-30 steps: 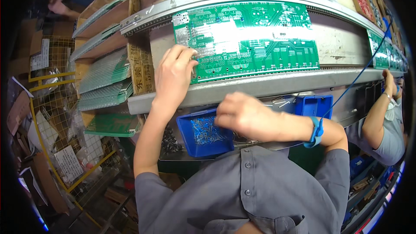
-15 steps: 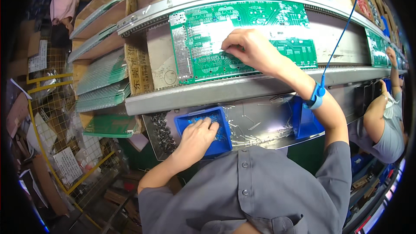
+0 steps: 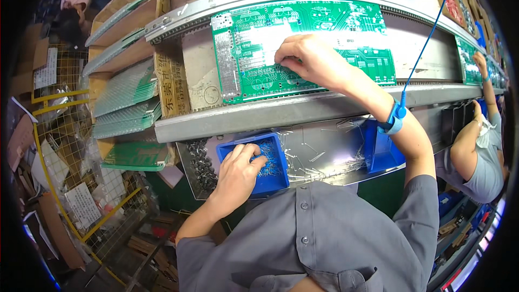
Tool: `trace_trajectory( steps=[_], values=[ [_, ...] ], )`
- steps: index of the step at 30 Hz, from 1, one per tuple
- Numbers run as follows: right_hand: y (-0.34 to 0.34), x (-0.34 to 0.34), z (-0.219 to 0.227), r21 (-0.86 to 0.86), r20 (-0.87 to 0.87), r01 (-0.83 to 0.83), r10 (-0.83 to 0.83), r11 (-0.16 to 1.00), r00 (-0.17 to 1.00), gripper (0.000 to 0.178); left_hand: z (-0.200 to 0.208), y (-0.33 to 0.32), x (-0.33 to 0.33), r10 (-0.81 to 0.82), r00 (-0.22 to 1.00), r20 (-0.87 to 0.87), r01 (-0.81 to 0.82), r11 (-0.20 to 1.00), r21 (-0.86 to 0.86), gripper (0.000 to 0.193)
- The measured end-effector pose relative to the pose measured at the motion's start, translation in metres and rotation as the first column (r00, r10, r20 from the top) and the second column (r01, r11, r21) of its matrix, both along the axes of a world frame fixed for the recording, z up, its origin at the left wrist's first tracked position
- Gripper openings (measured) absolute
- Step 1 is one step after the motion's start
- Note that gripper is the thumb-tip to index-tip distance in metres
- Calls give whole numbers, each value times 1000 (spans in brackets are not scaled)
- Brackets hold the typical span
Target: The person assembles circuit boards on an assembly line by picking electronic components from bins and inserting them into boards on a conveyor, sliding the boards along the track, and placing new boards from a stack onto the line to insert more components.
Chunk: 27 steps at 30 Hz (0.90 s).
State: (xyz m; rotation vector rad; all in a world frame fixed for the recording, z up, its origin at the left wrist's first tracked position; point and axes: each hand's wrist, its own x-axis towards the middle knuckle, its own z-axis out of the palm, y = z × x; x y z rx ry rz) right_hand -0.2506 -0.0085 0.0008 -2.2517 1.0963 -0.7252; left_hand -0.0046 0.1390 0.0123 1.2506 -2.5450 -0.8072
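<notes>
A large green circuit board lies flat between two metal rails. Over its middle, my right hand is closed in a pinch close to the board's surface; whatever is between the fingertips is too small to make out. Below the near rail stands a blue bin of small blue components with thin wire leads. My left hand is over the left side of this bin, fingers curled and thumb drawn toward them. What those fingers hold, if anything, is hidden. A blue wrist strap with a cord circles my right wrist.
Dark small parts lie left of the bin in a metal tray, loose wire-leaded parts right of it. Another blue bin stands farther right. Boards fill a cardboard rack at left. A co-worker's arm reaches to another board.
My left hand has shifted left within the bin, uncovering more blue components. My right hand stays nearly in place over the board. At right, the co-worker's hand has moved slightly left and up.
</notes>
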Motion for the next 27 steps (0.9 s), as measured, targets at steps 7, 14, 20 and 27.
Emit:
trace_trajectory(
  steps=[7,14,20,27],
  values=[
    [5,7,0,-110,-175,-45,26,993,984,10,0,3,3,32,999,-18,-30,996,88,14],
    [17,13,0,-261,-277,-88,13,961,961,16,21,-5,-3,125,978,-169,-94,979,180,13],
    [64,29,38,-62,-247,-274,252,960,936,13,29,-36,6,329,880,-342,-258,937,237,10],
    [141,100,9,33,-255,-595,582,803,772,7,27,-104,-22,330,868,-370,-269,940,208,6]
  ],
)
